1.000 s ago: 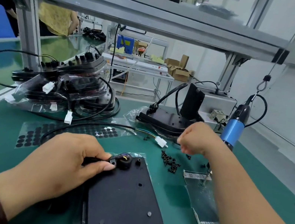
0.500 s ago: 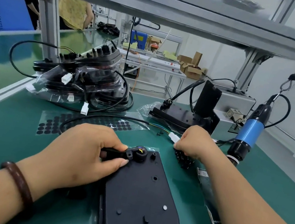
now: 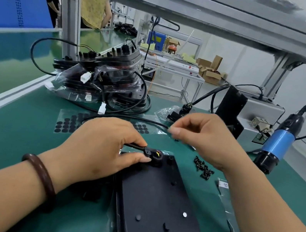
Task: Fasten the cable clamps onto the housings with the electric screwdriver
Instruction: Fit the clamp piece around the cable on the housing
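Note:
A black oval housing (image 3: 154,197) lies flat on the green mat in front of me. At its far end a black cable clamp (image 3: 149,152) sits beside the cable entry. My left hand (image 3: 102,148) grips the black cable there, thumb pressed beside the clamp. My right hand (image 3: 205,136) hovers above the mat behind the housing, its thumb and forefinger pinched on something tiny and blurred, likely a screw. A pile of black screws (image 3: 203,167) lies right of the housing. The blue electric screwdriver (image 3: 278,140) hangs at the right, untouched.
A stack of bagged housings with cables (image 3: 103,79) fills the back left. Another housing (image 3: 231,104) leans against a grey box (image 3: 260,111) at the back. A sheet of black pads (image 3: 70,122) lies beyond my left hand, and a clear plastic strip (image 3: 231,210) at the right.
My right hand has lifted from the screw pile and moved left with its fingertips pinched. My left hand has kept its hold on the cable at the clamp.

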`<action>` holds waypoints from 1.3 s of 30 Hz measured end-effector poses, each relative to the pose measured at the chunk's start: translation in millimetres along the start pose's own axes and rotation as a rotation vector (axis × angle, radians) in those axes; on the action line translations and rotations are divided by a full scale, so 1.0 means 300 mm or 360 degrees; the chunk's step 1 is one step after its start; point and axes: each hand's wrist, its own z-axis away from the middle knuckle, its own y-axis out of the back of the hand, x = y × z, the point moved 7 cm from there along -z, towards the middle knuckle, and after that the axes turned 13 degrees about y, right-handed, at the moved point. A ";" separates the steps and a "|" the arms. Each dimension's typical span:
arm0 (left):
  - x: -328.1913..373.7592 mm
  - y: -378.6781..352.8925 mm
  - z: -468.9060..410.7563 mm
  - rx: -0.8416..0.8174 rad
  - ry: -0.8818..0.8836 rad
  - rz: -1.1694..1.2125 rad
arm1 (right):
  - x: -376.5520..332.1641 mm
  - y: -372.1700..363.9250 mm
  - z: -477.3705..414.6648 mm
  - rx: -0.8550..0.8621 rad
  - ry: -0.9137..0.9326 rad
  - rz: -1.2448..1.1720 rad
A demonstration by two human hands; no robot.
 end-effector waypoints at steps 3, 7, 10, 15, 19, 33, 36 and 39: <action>-0.002 0.001 -0.004 0.0020 -0.0027 -0.0012 | -0.101 -0.109 0.008 -0.0261 0.0227 -0.0077; -0.007 0.000 -0.004 0.0025 -0.0040 -0.0088 | -0.115 -0.139 0.016 -0.0315 0.0234 -0.0149; -0.008 -0.004 -0.006 0.0018 -0.0054 -0.0113 | -0.112 -0.136 0.015 -0.0308 0.0242 -0.0138; -0.011 -0.008 -0.004 0.0004 -0.0071 -0.0101 | -0.105 -0.137 0.015 -0.0313 0.0243 -0.0125; -0.009 -0.013 -0.005 -0.0037 -0.0086 -0.0082 | -0.112 -0.135 0.017 -0.0324 0.0325 -0.0083; 0.000 -0.023 -0.007 -0.0059 -0.0192 -0.0130 | -0.105 -0.146 0.017 -0.0253 0.0415 -0.0211; 0.000 -0.023 -0.008 -0.0052 -0.0210 -0.0117 | -0.100 -0.143 0.015 -0.0267 0.0409 -0.0226; 0.001 -0.023 -0.003 -0.0047 -0.0228 -0.0118 | -0.096 -0.139 0.014 -0.0303 0.0405 -0.0261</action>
